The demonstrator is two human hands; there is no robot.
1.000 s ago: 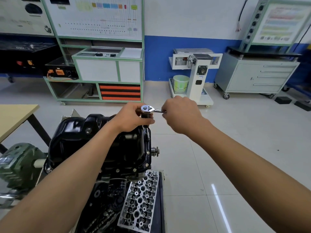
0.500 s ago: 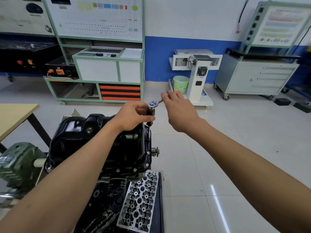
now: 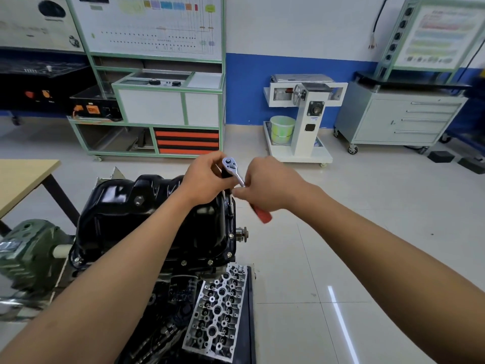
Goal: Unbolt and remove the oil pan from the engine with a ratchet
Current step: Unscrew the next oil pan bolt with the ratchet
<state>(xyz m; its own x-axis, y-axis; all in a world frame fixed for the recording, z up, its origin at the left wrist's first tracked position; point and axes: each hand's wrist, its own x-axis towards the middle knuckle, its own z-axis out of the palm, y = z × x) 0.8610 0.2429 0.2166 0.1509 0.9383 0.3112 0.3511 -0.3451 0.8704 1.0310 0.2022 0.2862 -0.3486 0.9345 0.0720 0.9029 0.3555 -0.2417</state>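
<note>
You are working in bright, even indoor light that falls from overhead. A thin white streak of glare lies on the glossy floor [image 3: 338, 308] at your lower right. The black oil pan [image 3: 147, 214] carries hard white highlights on its upper left shoulder. Shadows are soft and faint, darkest under the grey cabinet [image 3: 399, 119]. The wide lens bends straight lines: the green rack [image 3: 223, 74] leans, and the cabinet tilts inward towards the edge. The middle is sharp, and the ratchet [image 3: 237, 176] has a crisp head but a slightly smeared red handle. The far right edge is blurred.
</note>
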